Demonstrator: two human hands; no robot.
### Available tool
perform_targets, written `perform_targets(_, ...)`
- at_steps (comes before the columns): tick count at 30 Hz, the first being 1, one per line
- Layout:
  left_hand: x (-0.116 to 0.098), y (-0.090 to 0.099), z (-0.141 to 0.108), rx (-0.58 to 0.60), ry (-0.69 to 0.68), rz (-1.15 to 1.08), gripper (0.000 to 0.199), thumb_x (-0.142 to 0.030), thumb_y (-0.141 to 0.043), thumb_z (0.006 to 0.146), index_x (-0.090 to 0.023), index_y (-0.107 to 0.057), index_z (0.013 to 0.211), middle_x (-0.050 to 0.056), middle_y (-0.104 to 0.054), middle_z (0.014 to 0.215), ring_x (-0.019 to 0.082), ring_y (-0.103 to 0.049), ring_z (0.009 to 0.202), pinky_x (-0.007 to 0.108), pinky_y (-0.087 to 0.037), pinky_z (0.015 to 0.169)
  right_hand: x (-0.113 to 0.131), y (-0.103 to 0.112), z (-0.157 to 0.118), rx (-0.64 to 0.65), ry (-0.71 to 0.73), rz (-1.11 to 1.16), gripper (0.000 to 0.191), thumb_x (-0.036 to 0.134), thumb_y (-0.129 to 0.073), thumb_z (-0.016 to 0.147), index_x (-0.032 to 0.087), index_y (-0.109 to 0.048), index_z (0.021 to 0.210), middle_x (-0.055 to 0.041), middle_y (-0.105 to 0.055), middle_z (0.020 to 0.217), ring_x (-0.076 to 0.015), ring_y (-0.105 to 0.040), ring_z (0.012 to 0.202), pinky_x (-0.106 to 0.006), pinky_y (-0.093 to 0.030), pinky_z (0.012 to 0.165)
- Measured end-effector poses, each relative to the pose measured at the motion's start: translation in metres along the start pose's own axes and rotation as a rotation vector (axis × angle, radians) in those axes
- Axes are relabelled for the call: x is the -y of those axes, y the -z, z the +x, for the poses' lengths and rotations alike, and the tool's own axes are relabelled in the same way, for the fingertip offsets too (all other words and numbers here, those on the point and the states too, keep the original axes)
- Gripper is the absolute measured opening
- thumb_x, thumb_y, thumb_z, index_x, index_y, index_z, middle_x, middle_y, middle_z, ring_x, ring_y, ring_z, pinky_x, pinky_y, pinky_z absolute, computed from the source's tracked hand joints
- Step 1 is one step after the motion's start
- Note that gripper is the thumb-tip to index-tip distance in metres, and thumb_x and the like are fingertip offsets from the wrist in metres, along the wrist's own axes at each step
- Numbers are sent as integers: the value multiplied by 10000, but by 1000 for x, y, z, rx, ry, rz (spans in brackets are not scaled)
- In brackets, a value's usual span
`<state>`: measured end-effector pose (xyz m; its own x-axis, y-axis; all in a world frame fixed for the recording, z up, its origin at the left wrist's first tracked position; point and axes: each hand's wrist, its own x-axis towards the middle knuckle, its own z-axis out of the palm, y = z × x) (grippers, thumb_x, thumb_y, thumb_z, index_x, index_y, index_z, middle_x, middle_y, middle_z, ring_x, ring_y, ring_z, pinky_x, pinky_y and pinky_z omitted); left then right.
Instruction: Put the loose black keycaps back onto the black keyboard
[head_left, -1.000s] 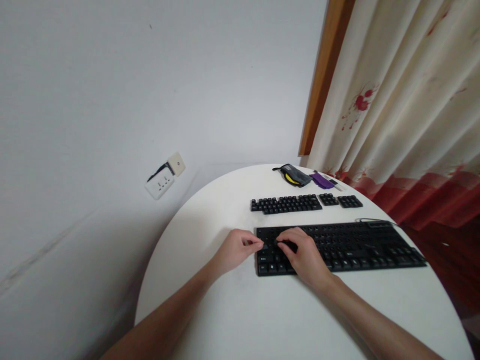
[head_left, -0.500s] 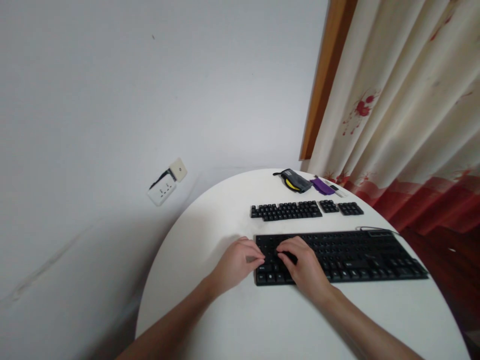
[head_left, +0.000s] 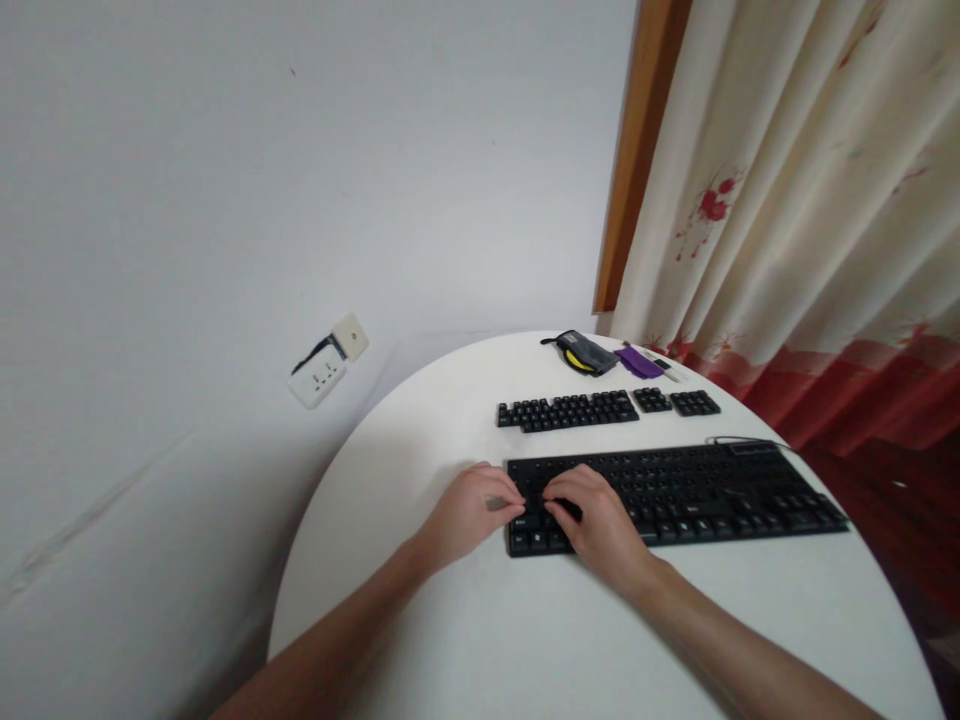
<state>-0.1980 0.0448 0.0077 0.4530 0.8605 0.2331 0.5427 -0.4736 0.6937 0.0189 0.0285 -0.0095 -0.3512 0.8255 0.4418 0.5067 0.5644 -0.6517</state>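
Note:
A black keyboard (head_left: 720,500) lies on the white round table (head_left: 375,500). My left hand (head_left: 472,507) is at its left edge, thumb and fingertips pinched together; whatever they may hold is too small to make out. Over the left part of the keys, just right of it, my right hand (head_left: 592,520) has its thumb and fingers closed in a pinch, and anything between them is hidden. Behind the keyboard, loose black keycaps (head_left: 574,412) lie in rows, with two smaller groups of keycaps (head_left: 694,402) to their right.
A dark pouch with a yellow item (head_left: 585,353) sits at the back of the table, beside a purple cloth (head_left: 637,362). A cable (head_left: 742,439) runs behind the keyboard. The wall with a socket (head_left: 316,377) is at left, a curtain (head_left: 810,220) at right.
My right hand has moved slightly left over the keys, bringing its fingertips closer to my left hand's. The whole view has shifted a little.

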Motion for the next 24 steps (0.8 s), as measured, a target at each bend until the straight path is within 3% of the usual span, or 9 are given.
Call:
perform_targets(8,-1,-2,0,-3,52,-92,81,-179,-703,824,-190,-774,787,39,-742,841,145,-656,773,235,-492,706,2,3,-1,-35,11,5,128,100,-650,854,208,-711,887,-43,-707,919,-214,-593,897,-369,-480,846)
perform_targets(15,-1,-3,0,-22,-12,-90,61,-139,-743,778,-190,-775,774,39,-736,851,146,-658,793,255,-497,770,4,5,1,-64,12,3,135,86,-651,846,206,-705,878,-36,-704,905,-211,-588,889,-366,-479,838)
perform_targets(24,-2,1,2,-7,97,-171,66,-181,-717,796,-169,-773,764,56,-742,850,149,-664,771,240,-505,717,0,4,1,-59,16,16,134,96,-653,848,212,-707,888,-42,-706,918,-216,-595,896,-376,-488,839)
